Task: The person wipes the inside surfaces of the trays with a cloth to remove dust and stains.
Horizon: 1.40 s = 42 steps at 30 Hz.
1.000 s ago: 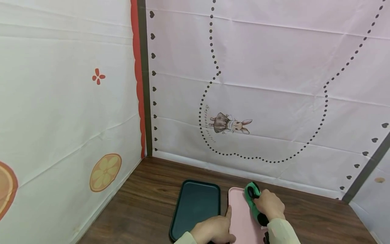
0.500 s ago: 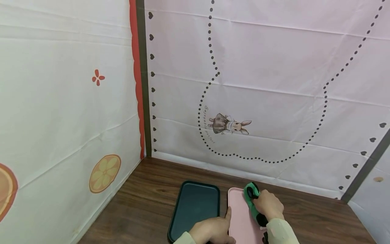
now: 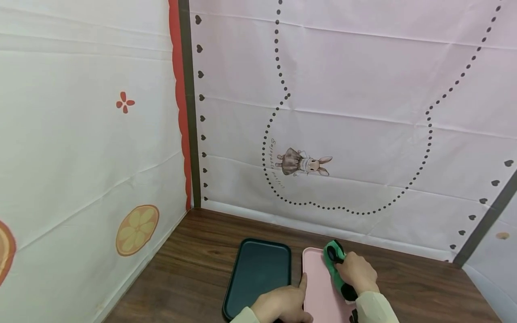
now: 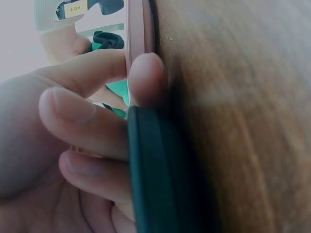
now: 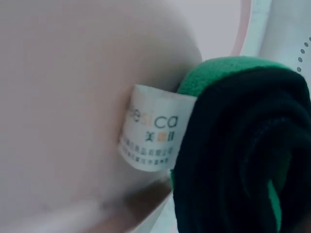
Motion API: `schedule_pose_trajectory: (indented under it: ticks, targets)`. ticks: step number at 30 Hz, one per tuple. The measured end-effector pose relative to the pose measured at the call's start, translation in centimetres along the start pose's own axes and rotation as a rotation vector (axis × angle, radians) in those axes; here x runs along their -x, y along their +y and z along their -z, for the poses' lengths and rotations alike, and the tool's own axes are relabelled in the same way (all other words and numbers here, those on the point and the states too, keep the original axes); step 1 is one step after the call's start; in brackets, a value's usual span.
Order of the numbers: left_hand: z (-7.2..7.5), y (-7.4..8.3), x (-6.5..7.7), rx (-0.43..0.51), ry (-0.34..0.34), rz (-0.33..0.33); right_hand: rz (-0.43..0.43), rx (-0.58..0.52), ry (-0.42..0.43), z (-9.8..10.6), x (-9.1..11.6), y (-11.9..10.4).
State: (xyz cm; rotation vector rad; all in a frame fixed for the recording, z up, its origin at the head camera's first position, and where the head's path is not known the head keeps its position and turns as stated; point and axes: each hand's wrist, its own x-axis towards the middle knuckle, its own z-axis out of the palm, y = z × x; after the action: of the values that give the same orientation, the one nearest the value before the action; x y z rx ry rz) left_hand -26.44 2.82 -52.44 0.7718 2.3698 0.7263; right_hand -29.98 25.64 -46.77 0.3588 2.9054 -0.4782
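My right hand [image 3: 357,271] grips a folded green and black cloth [image 3: 333,264], which lies along the right side of a pink tray [image 3: 319,280]. A white printed label [image 5: 153,128] sticks out from the cloth in the right wrist view. With its index finger along the pink tray's left rim and its thumb inside, my left hand [image 3: 282,303] pinches that rim. Its other fingers bend over the edge of a dark green tray [image 4: 150,170] in the left wrist view. The pink tray's near end is cut off by the head view's lower edge.
The dark green tray stands just left of the pink one, a narrow gap between them. Both lie on a brown wooden table [image 3: 190,264]. Printed cloth walls rise behind [image 3: 355,148] and to the left [image 3: 81,148]. A black wrist strap [image 4: 68,8] carries a yellow label.
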Motion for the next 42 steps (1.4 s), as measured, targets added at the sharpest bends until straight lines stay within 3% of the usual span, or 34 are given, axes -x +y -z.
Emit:
schedule_pose_trajectory:
  ticks: [8, 20, 25, 42]
  targets:
    - [0.9, 1.9, 1.3, -0.025, 0.013, 0.051, 0.032, 0.009, 0.015, -0.1, 0.8, 0.2]
    - [-0.8, -0.8, -1.1, -0.024, 0.024, 0.026, 0.085, -0.044, 0.048, 0.1, 1.9, 0.6]
    - [-0.8, -1.0, -1.2, -0.030, 0.026, 0.020, 0.100, -0.079, 0.067, 0.3, 2.4, 0.5]
    - [0.0, 1.4, 0.8, -0.057, 0.025, 0.050, 0.097, -0.163, 0.091, 3.0, 4.4, 3.8]
